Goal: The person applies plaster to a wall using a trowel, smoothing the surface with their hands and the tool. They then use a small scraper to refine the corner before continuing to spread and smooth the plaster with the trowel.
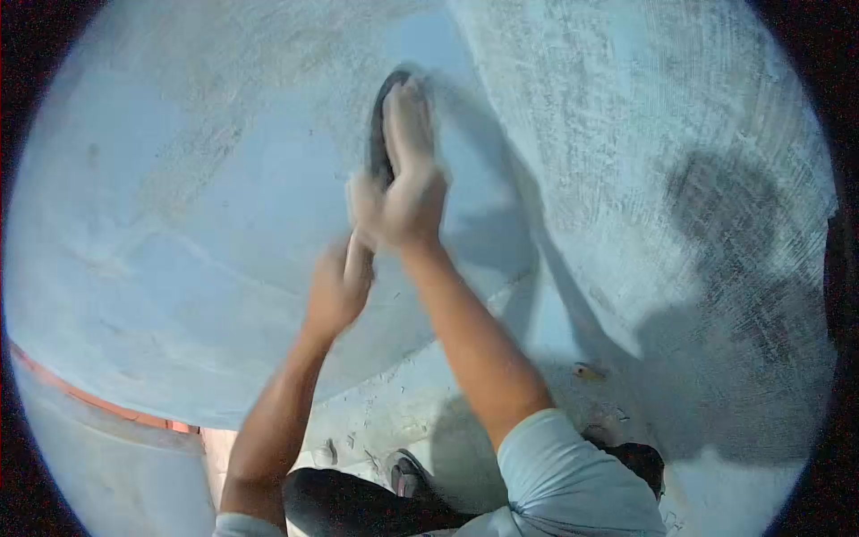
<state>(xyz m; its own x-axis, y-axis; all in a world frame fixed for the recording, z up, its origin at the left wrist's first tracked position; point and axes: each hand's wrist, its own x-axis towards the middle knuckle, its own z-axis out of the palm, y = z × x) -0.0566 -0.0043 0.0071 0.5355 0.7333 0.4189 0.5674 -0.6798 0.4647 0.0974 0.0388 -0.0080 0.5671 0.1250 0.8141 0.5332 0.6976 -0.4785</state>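
A dusty hand tool with a dark, rounded pad [380, 134] is against the bluish curved surface [242, 224], upper centre. My right hand [413, 192] is on the tool, fingers stretched along the pad and the lower part of the hand closed around it. Lower left, my left hand [340, 291] is wrapped around what looks like its pale handle [359, 255]. Pale dust coats my right hand. Motion blur smears both hands, and the tool's exact kind is hidden beneath them.
A rough, scratched pale surface [591, 116] rises on the right, meeting the smoother one at a seam. My shadow falls across it. Below are a debris-strewn pale floor [358, 412], my shoe [407, 474], a small yellowish piece [588, 371] and a reddish edge [107, 403].
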